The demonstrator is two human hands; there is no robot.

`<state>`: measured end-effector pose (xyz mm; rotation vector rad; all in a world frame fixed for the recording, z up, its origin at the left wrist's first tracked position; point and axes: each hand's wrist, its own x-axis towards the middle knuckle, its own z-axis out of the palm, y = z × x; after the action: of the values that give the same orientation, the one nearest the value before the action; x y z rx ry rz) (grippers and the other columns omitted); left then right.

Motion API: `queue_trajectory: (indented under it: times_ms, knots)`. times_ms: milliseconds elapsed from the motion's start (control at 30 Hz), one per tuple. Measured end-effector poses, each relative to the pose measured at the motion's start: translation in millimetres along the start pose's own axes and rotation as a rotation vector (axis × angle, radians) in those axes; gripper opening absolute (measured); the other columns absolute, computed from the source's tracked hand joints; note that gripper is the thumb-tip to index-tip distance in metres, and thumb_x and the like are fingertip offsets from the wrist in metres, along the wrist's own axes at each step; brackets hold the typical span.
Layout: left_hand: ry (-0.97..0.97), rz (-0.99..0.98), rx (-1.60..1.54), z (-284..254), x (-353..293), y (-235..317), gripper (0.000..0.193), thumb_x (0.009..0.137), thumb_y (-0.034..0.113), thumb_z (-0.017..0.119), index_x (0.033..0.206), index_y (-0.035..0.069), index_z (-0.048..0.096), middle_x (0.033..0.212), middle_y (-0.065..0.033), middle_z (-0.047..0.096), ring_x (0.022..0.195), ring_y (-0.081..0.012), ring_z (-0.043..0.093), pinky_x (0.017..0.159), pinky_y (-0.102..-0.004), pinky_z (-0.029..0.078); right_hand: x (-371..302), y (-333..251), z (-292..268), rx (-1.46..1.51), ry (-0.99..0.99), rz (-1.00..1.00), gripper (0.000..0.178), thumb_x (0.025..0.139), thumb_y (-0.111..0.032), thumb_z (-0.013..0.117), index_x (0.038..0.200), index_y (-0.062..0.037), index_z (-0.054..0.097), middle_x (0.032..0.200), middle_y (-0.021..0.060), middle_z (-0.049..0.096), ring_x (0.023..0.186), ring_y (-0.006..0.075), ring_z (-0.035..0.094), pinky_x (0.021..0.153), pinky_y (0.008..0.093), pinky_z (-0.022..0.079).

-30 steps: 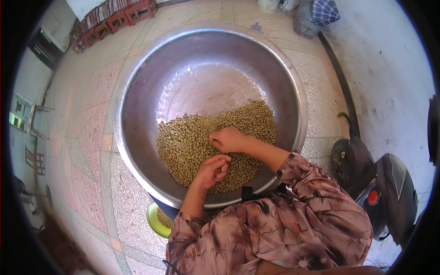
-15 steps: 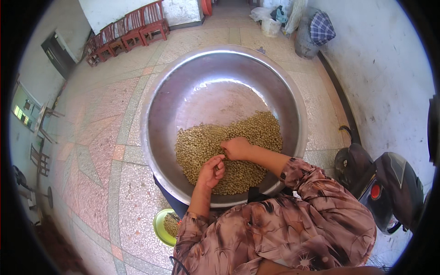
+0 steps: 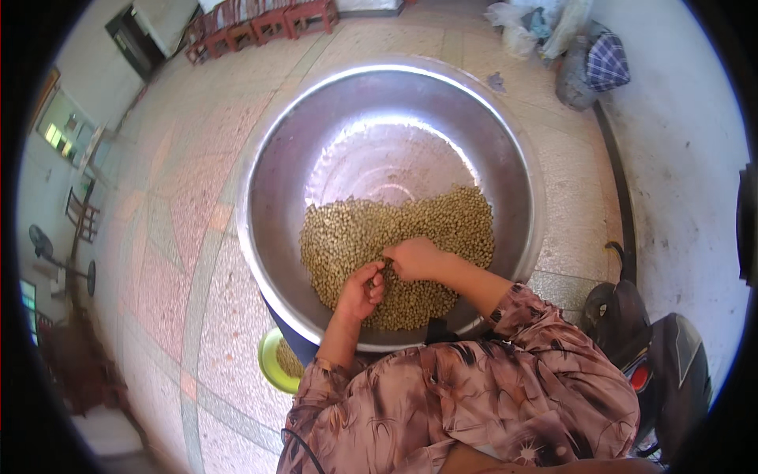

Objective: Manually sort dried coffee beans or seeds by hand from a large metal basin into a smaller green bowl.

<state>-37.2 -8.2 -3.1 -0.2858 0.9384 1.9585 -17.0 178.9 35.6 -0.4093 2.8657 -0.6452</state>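
Observation:
A wide, shiny metal basin (image 3: 276, 182) stands in front of me. A bed of small greenish-tan beans (image 3: 347, 237), looking like unroasted coffee beans, covers the near part of its bottom. Over these beans my left hand (image 3: 360, 292) is closed, thumb and forefinger pinched, the other fingers curled with the palm turned up. My right hand (image 3: 415, 259) is closed too, knuckles up, and its fingertips meet those of the left. Whatever lies between the fingertips is too small or hidden to make out.
A lime-green bowl (image 3: 272, 371) with similar beans sits on the floor left of the basin. To the right a dark scooter (image 3: 671, 363) stands near the wall. Red wooden chairs (image 3: 272, 22) line the far wall. Bags (image 3: 517, 35) and a checked cloth bundle (image 3: 608, 62) lie far right.
My view has shifted, so the surroundings appear moved in the picture. Both hands stay pinched together over the beans, with only a slight shift of the fingers.

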Motion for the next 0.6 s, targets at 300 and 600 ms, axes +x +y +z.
queue_trajectory:
  times_ms: [300,600]
  knots:
    - [0.045,0.048,-0.230,5,-10,-3,0.017,0.087,0.017,0.051,0.100,0.007,0.055,0.067,0.0001,0.048,0.050,-0.0103,0.038,0.041,-0.0218,0.029,2,24,-11,0.110,-0.051,-0.094,0.016,0.074,-0.015,0.054,0.087,-0.0096,0.059,0.073,0.0158,0.061,0.071,0.0347,0.060,0.063,0.0452,0.048]
    - [0.069,0.080,-0.400,-5,-27,5,0.017,0.086,0.016,0.052,0.099,0.006,0.055,0.068,-0.0013,0.047,0.054,-0.0124,0.041,0.042,-0.0237,0.031,-45,-4,-29,0.348,-0.626,-0.162,0.034,0.071,-0.010,0.052,0.104,-0.0095,0.060,0.079,0.0185,0.062,0.074,0.0348,0.060,0.065,0.0439,0.047]
